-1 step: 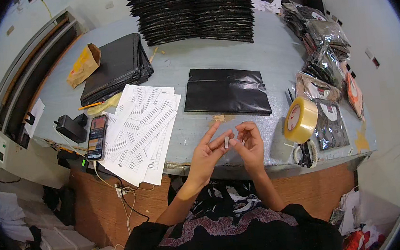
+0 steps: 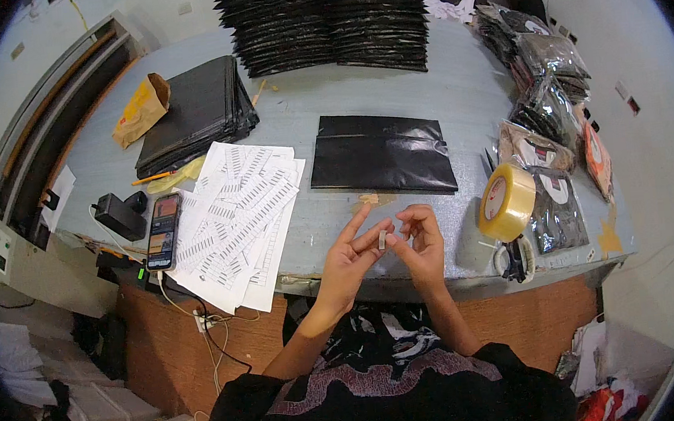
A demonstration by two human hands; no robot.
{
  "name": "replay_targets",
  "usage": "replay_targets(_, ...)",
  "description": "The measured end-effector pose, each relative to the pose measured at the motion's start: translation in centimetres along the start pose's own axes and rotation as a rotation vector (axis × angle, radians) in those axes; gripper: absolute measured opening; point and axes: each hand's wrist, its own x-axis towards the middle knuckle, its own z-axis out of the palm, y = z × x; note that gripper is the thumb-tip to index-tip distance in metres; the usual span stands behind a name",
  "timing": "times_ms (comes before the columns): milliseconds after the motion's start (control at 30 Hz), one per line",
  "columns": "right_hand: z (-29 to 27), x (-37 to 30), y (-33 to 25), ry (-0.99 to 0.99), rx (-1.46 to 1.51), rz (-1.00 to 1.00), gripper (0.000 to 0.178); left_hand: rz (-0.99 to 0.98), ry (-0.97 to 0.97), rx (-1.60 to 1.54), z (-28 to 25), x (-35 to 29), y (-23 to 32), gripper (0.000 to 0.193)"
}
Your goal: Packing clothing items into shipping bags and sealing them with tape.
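Observation:
A small pale strip (image 2: pixel 382 239), perhaps a slip of paper, is pinched between the fingertips of both hands at the table's front edge. My left hand (image 2: pixel 342 270) holds it from the left, forefinger pointing up and away. Thumb and fingers of my right hand (image 2: pixel 423 253) close on its other side, with the fingers curled. Just beyond the hands a flat, shiny black plastic packet (image 2: pixel 381 157) lies on the table. Small tan scraps (image 2: pixel 370 199) lie between it and my fingertips.
Left are printed sheets (image 2: pixel 234 219), a phone (image 2: pixel 164 232) on a cable, a black stack (image 2: pixel 192 115) and a paper bag (image 2: pixel 142 110). Right stand a tape roll (image 2: pixel 507 202), scissors (image 2: pixel 515 261) and bagged clothes (image 2: pixel 557 211). Tall black piles (image 2: pixel 329 23) rise behind.

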Motion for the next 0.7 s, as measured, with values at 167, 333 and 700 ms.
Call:
replay_targets(167,-0.1,0.5,-0.4,-0.020,-0.251,-0.120,0.016,0.044,-0.005,0.026,0.1,0.1,0.1,0.059)
replay_targets(333,-0.2,0.7,0.0,0.031,-0.234,-0.076,0.011,0.029,-0.031,0.031,0.1,0.0,0.3,0.060)
replay_targets(700,-0.4,0.8,0.5,0.075,-0.235,-0.119,0.011,-0.031,-0.051,-0.086,0.4,-0.1,0.9,0.063)
